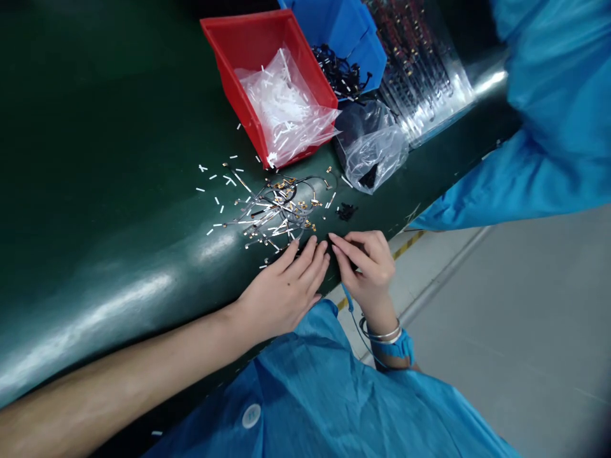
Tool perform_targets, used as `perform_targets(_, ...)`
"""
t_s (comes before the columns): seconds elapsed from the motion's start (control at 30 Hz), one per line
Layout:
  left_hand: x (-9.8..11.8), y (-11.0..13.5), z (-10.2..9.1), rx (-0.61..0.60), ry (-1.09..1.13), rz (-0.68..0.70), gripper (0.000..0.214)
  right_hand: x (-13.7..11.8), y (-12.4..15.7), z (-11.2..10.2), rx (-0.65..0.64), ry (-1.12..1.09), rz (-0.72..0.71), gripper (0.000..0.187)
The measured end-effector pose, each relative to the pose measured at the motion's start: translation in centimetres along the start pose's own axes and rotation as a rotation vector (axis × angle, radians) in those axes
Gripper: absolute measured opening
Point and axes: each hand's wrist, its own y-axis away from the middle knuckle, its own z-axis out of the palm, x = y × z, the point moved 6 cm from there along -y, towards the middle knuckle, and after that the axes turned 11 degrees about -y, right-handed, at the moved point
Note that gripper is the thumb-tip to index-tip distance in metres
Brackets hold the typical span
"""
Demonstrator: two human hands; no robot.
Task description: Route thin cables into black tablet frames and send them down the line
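My left hand (pixel 289 286) lies palm down near the table edge, fingers stretched forward and slightly apart. Its fingertips reach the near side of a loose pile of thin cables (pixel 284 207) with small gold-coloured ends and white sleeves. No held object shows in it. Just to its right, my right hand (pixel 367 267) has thumb and forefinger drawn together in a pinch; whatever is between the tips is too small to make out. Beyond the right fingertips is a small heap of black pieces (pixel 346 211). A blue strap and bangles circle my right wrist.
A red bin (pixel 226 70) contains a clear bag of small white tubes (pixel 286 105). Behind it, a blue bin (pixel 367 38) holds black parts. A plastic bag (pixel 372 143) and wrapped strips (pixel 420 76) lie right. A co-worker's blue sleeve (pixel 563 114) is at the table edge.
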Motion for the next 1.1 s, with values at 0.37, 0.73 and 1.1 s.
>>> perform_targets(0.37,0.0,0.0,0.1,0.023,0.035,0.027,0.05,-1.4,1.3,0.4,0.052,0.113,0.092,0.033)
perform_targets(0.73,0.1,0.0,0.2,-0.01,0.032,0.06,0.05,-1.4,1.1,0.3,0.021,0.098,0.131,0.033)
perform_targets(1.1,0.0,-0.1,0.2,-0.019,0.062,0.063,0.049,0.9,0.1,-0.3,-0.004,-0.098,0.145,0.027)
